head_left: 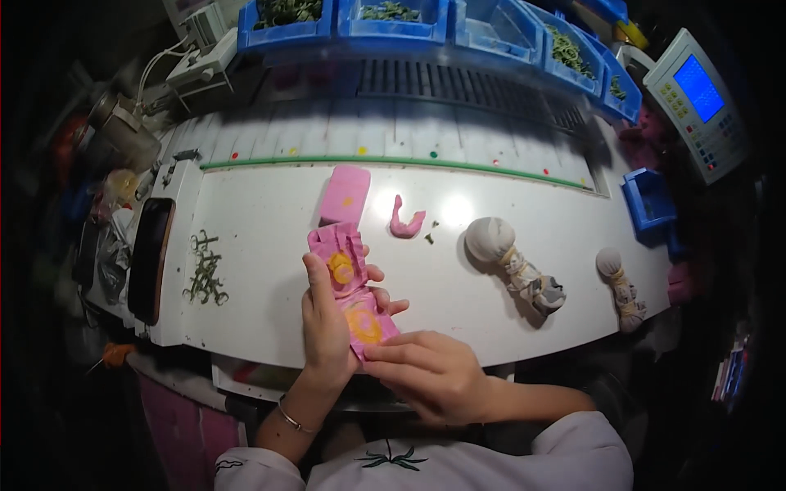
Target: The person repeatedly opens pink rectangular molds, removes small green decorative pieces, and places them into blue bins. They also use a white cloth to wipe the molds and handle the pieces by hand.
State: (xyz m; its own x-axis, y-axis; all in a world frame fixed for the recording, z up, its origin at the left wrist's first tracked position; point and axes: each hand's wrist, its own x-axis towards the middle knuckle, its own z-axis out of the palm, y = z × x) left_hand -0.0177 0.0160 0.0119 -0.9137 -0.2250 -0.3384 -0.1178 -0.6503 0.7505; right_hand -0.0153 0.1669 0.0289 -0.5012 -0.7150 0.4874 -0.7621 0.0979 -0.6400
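A pink rubber mould (348, 286) lies spread in two halves, each with a yellow area in its middle. My left hand (325, 327) is closed around it from below, thumb along its left edge and fingertips showing past its right edge. My right hand (438, 375) pinches the mould's lower end near the table's front edge; its lower fingers are partly hidden. Just beyond stands a closed pink block (345, 195) with a small yellow mark. Right of it lie a curved pink piece (405, 219) and two tiny dark green bits (430, 237).
Small green branched pieces (205, 274) lie at left, beside a dark phone (153, 260). Two tied cloth bags, one large (491, 239) and one small (610, 262), lie at right. Blue bins (393, 29) line the back; a control panel (696, 102) stands at the far right.
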